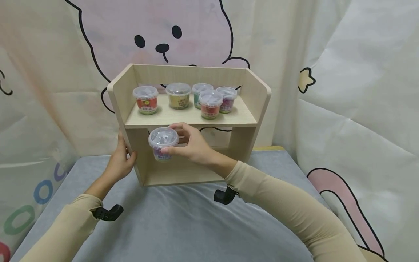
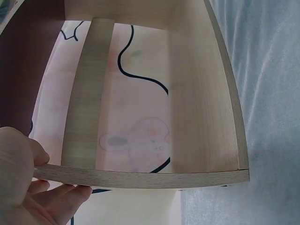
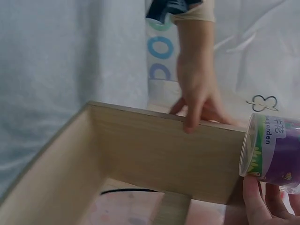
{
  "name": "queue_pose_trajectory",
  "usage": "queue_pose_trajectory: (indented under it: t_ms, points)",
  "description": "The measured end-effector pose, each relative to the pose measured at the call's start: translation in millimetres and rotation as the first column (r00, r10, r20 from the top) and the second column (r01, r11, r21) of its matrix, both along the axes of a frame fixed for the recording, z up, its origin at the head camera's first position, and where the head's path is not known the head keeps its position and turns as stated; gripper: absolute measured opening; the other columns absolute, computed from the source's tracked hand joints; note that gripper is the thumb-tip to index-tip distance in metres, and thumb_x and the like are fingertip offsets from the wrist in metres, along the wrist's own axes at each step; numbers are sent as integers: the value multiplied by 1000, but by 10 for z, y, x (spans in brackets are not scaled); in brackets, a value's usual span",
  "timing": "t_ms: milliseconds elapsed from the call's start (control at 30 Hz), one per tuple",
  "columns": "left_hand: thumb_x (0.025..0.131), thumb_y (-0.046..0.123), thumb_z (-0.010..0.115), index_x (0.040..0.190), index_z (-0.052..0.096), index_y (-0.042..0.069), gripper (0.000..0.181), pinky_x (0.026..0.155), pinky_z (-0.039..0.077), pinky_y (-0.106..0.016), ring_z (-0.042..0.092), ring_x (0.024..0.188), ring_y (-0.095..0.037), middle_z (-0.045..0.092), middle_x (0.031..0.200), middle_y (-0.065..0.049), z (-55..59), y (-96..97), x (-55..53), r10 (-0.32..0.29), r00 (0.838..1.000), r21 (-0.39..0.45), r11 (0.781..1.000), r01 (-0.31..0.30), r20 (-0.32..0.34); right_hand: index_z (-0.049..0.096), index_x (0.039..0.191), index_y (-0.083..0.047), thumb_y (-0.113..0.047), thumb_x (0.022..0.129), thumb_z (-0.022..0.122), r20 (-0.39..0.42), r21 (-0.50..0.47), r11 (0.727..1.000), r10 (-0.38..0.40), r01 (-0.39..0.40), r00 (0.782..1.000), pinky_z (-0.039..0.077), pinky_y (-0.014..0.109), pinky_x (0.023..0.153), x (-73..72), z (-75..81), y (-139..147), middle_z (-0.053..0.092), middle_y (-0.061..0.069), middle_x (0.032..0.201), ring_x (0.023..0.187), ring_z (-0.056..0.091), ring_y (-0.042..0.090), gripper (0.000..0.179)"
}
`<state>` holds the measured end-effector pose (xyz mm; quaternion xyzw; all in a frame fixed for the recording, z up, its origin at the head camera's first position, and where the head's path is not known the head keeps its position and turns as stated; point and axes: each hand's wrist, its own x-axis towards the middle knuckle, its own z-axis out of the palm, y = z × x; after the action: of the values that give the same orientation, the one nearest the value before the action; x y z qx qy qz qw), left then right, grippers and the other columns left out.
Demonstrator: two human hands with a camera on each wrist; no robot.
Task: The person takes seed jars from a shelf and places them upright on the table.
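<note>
My right hand holds a small clear plastic cup with a lid and a purple label, in front of the lower opening of the wooden shelf. In the right wrist view the cup lies sideways across the picture, with fingertips on its side. My left hand grips the front edge of the shelf's left side panel. Its thumb is on the inner face and its fingers on the outer face, as the left wrist view shows beside the panel edge.
On the upper board stand a red-labelled cup, a yellow one, a teal one, another red one and a purple one. A grey-blue cloth covers the table. Printed curtains hang behind.
</note>
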<state>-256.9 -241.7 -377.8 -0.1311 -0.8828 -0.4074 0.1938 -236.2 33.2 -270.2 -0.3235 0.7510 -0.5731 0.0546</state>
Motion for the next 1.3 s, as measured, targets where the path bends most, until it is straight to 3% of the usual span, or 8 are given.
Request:
queue_pose_trajectory:
  t_ms: [367, 567, 767, 967, 1300]
  points:
    - [95, -4, 50, 160, -8, 19, 90, 97, 44, -72, 46, 128, -65, 36, 149, -44, 10, 3, 22, 19, 1000, -10, 1000, -19, 24, 49, 133, -1, -1, 83, 79, 35, 49, 999, 16, -18, 999, 57, 29, 92, 71, -476, -121, 61, 20, 128, 108, 64, 17, 59]
    - [94, -4, 50, 160, -7, 18, 90, 96, 45, -71, 48, 127, -64, 39, 148, -43, 20, 9, 10, 22, 1000, -7, 1000, -22, 4, 50, 132, -4, -6, 81, 82, 72, 87, 996, -7, 1, 997, 58, 28, 90, 120, -730, -211, 60, 15, 127, 103, 61, 9, 60]
    - [95, -4, 50, 160, -10, 19, 91, 96, 46, -71, 47, 127, -64, 39, 148, -43, 26, 15, 23, 26, 999, -10, 1000, -26, 22, 52, 127, -8, -8, 78, 86, 134, 124, 992, -32, 16, 990, 58, 33, 90, 181, -1145, -315, 60, 10, 124, 102, 58, 10, 60]
    - [94, -5, 51, 160, -7, 18, 91, 98, 44, -71, 49, 126, -63, 40, 147, -43, 22, 14, 45, 28, 1000, 1, 1000, -28, 10, 52, 124, -8, -6, 76, 87, 190, 130, 991, -43, 19, 981, 53, 16, 78, 241, -1558, -430, 61, 9, 119, 96, 57, 6, 60]
    - [94, -4, 49, 160, -6, 18, 89, 96, 45, -72, 49, 126, -64, 41, 146, -43, 11, 21, 15, 26, 1000, 7, 1000, -26, 4, 49, 124, -13, -16, 78, 87, 228, 146, 987, -104, 71, 968, 50, 15, 82, 220, -1846, -551, 58, 2, 120, 98, 57, 2, 59]
